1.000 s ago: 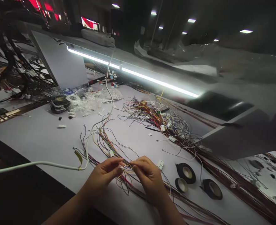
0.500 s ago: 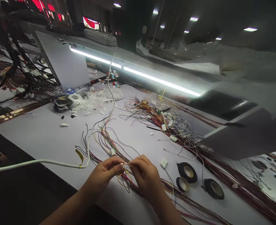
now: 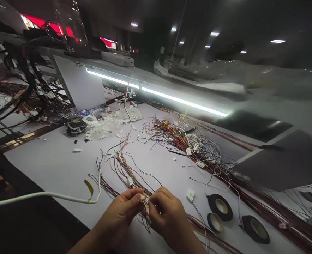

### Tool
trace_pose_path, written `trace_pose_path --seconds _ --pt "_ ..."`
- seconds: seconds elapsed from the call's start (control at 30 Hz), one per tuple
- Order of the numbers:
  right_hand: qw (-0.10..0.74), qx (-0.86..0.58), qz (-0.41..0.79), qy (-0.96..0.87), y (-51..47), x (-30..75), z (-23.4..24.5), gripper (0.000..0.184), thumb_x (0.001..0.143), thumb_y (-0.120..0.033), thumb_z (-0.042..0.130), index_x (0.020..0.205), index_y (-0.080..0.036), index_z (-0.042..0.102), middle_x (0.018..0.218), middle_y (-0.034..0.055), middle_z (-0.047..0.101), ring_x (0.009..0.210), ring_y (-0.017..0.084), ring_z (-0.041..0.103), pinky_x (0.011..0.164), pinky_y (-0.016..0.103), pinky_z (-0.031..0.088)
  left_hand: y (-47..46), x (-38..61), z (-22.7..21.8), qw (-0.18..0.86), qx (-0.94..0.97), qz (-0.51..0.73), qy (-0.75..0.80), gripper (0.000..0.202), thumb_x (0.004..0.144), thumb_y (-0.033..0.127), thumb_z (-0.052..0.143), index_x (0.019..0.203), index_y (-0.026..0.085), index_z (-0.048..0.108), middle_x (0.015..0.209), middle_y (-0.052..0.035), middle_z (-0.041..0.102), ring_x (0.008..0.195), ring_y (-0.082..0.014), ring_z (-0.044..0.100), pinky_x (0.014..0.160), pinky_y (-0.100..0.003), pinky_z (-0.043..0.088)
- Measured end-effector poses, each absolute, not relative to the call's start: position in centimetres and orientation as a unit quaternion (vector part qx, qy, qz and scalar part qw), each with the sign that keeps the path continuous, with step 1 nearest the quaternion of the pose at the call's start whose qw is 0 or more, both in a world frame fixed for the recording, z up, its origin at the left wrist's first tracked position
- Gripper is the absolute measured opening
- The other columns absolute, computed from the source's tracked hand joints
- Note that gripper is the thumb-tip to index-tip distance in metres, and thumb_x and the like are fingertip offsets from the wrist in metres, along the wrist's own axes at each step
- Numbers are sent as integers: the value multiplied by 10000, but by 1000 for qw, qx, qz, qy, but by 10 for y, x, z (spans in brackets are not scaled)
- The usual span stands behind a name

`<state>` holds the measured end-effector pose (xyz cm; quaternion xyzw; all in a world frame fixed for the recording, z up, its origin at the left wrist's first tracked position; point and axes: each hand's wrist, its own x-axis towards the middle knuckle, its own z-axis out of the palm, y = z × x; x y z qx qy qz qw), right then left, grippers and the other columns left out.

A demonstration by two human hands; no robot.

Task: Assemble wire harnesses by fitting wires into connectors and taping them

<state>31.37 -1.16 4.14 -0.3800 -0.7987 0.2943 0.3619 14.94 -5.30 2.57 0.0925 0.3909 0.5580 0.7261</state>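
Note:
Between thumb and fingers, my left hand [image 3: 123, 211] pinches a small white connector [image 3: 142, 198] with several thin wires running from it. Close against it on the right, my right hand [image 3: 166, 210] is closed at the wires by the connector; its fingertips partly hide what they grip. Yellow, red and dark wires [image 3: 145, 204] hang below the fingers. Beyond the hands a bundle of coloured wires [image 3: 126, 165] lies on the white table, with another white connector [image 3: 130, 181] on it. The bundle passes under my hands and comes out at the lower right.
Black tape rolls [image 3: 221, 207] and a white connector block [image 3: 190, 194] lie to the right. A larger wire pile [image 3: 182, 137] stretches across the back right. A white cable [image 3: 66, 195] crosses the left side. Plastic bags of connectors [image 3: 105, 123] sit at the back left under a tube light [image 3: 182, 101].
The view has shifted, so the scene sits lower in the picture. My right fingers have curled in more beside the connector, and the connector shows more clearly in my left fingertips.

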Motion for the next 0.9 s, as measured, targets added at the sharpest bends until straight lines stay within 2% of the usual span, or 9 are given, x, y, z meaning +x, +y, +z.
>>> trace_pose_path --seconds 0.27,0.5,0.7,0.9 --pt "360 -375 206 -829 -13 310 42 137 838 -128 554 733 -212 584 703 3 586 569 105 533 530 208 389 -57 153 33 689 138 573 422 232 694 262 829 874 156 726 759 -48 724 720 -140 632 737 -246 482" --pt "363 -393 263 -803 -16 311 36 135 815 -120 548 717 -213 558 689 -11 568 551 97 508 522 206 393 -58 152 35 675 153 576 435 250 651 279 855 828 154 732 776 -49 726 745 -152 630 769 -262 479" --pt "373 -387 257 -803 -15 315 34 159 787 -75 531 719 -216 557 678 -17 557 549 97 500 517 203 402 -59 154 33 680 128 583 426 236 677 271 839 853 162 726 759 -40 716 737 -144 628 753 -246 475" --pt "371 -387 215 -816 -17 314 38 136 821 -121 567 727 -219 567 689 -5 578 557 105 528 525 205 404 -60 154 33 692 115 576 420 242 661 266 849 839 163 721 755 -45 721 711 -142 629 748 -250 484"
